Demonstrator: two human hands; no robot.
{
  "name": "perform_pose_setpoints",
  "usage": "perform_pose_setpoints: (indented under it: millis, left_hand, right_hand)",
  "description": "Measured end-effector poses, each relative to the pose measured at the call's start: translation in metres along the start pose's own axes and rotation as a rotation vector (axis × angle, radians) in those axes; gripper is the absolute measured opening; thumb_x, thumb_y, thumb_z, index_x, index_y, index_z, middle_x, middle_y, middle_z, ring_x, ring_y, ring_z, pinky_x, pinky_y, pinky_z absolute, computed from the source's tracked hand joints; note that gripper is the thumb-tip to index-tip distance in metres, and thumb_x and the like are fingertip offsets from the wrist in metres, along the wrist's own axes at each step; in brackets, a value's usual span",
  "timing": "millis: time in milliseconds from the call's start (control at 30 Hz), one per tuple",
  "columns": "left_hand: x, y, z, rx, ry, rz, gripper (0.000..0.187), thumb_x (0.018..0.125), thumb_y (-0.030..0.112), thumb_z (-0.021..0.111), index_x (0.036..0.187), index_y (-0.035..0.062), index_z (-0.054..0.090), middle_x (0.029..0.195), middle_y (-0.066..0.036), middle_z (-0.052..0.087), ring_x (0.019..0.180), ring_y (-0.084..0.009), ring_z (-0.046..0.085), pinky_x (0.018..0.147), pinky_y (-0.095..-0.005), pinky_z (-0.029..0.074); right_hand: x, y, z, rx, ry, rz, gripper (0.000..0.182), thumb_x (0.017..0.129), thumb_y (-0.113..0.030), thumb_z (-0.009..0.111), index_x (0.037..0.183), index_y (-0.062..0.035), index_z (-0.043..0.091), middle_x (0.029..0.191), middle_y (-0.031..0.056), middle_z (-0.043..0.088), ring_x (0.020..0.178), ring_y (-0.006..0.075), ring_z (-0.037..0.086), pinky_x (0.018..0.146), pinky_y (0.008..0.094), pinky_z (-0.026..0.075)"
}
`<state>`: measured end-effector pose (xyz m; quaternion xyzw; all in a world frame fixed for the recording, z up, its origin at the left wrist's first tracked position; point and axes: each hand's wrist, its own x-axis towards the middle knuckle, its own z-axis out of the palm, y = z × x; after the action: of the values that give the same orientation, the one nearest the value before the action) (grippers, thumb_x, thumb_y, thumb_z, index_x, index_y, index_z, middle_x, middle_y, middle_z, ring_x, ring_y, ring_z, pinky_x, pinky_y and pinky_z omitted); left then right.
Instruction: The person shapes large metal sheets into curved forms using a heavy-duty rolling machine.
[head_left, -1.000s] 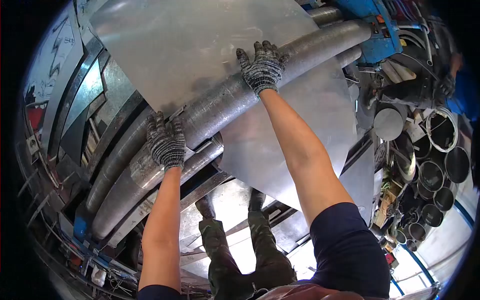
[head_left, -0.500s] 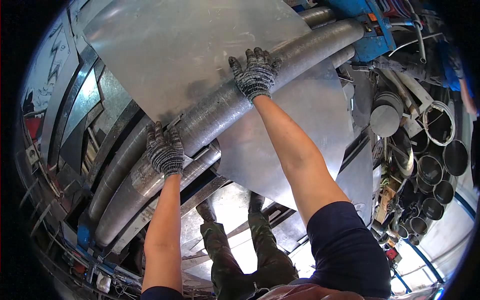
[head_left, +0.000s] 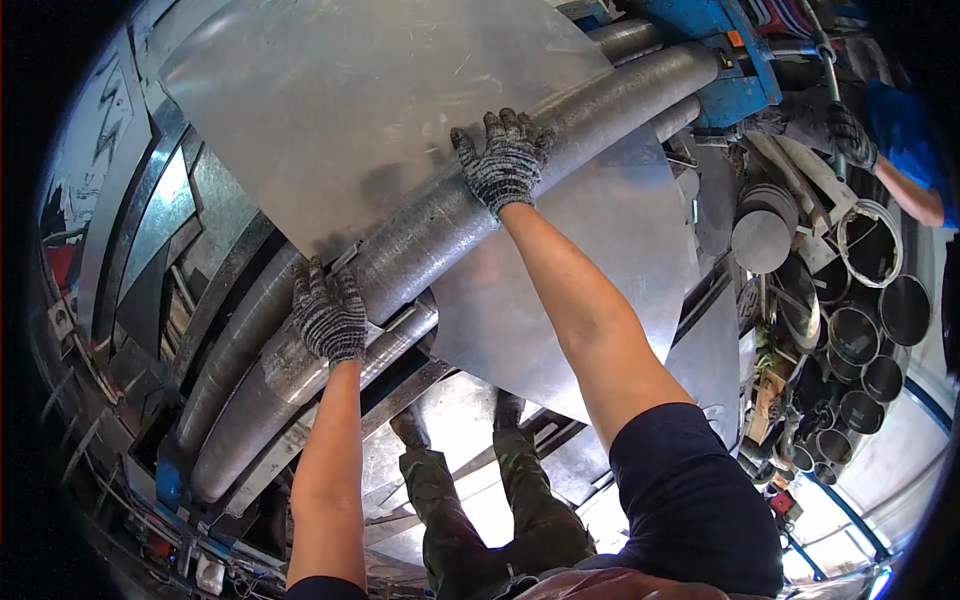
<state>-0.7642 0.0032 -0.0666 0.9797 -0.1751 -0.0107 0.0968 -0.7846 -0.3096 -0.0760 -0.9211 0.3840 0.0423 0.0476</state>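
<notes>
A long steel roller [head_left: 430, 240] crosses in front of me, running from lower left to upper right. Beyond it lies a wide metal sheet [head_left: 370, 90], and sheet metal [head_left: 560, 270] also shows on my side of the roller. My right hand [head_left: 502, 165], in a striped knit glove, rests open across the roller, fingers spread toward the far sheet. Gloved the same way, my left hand [head_left: 331, 318] lies flat on the roller farther left, beside the sheet's corner, fingers stretched out. A thinner lower roller [head_left: 405, 330] shows beneath.
A blue machine frame [head_left: 735, 65] holds the roller's right end. At the right, a co-worker's gloved hand [head_left: 850, 135] grips a metal bar [head_left: 832, 75]. Several round metal rings and cylinders [head_left: 855, 335] are piled there. Metal offcuts [head_left: 165, 200] lean at the left.
The co-worker's hand and blue sleeve have come farther into view at the right, on the bar. My right hand has shifted slightly left and down in the picture; my left hand stays in place.
</notes>
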Motion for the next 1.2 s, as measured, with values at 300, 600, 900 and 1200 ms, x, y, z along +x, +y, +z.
perform_pose_setpoints:
  millis: [300,600,900,1200]
  left_hand:
    - [0.001,0.001,-0.001,-0.044,0.008,-0.002,0.051,0.085,0.035,0.062,0.127,0.0056,0.058,0.134,-0.023,0.051,0.121,-0.0364,0.051,0.103,-0.0447,0.040]
    - [0.001,0.002,-0.002,-0.025,0.026,0.000,0.052,0.084,0.034,0.062,0.127,0.0053,0.057,0.134,-0.022,0.051,0.121,-0.0367,0.051,0.103,-0.0448,0.040]
    - [0.002,0.007,-0.008,0.005,-0.085,-0.056,0.051,0.091,0.034,0.054,0.133,0.0053,0.052,0.139,-0.021,0.047,0.128,-0.0352,0.045,0.108,-0.0426,0.035]
    - [-0.001,-0.001,0.001,0.019,0.032,-0.012,0.049,0.085,0.036,0.060,0.126,0.0077,0.058,0.134,-0.022,0.051,0.117,-0.0369,0.053,0.100,-0.0448,0.042]
  right_hand:
    - [0.001,0.001,0.003,-0.003,-0.008,0.002,0.074,0.090,-0.066,0.031,0.140,-0.0137,0.045,0.150,0.0099,0.034,0.141,0.0284,0.025,0.115,0.0580,0.004]
    - [-0.002,0.000,0.002,-0.006,0.043,-0.005,0.071,0.090,-0.064,0.033,0.138,-0.0128,0.048,0.147,0.0097,0.039,0.139,0.0293,0.029,0.115,0.0548,0.008]
    - [0.001,0.001,0.000,0.003,-0.043,0.002,0.074,0.091,-0.066,0.029,0.142,-0.0137,0.042,0.151,0.0098,0.033,0.142,0.0284,0.023,0.115,0.0574,0.003]
    - [0.001,-0.001,-0.001,-0.004,-0.038,0.005,0.075,0.091,-0.066,0.028,0.143,-0.0136,0.040,0.152,0.0087,0.032,0.142,0.0275,0.023,0.115,0.0578,0.003]
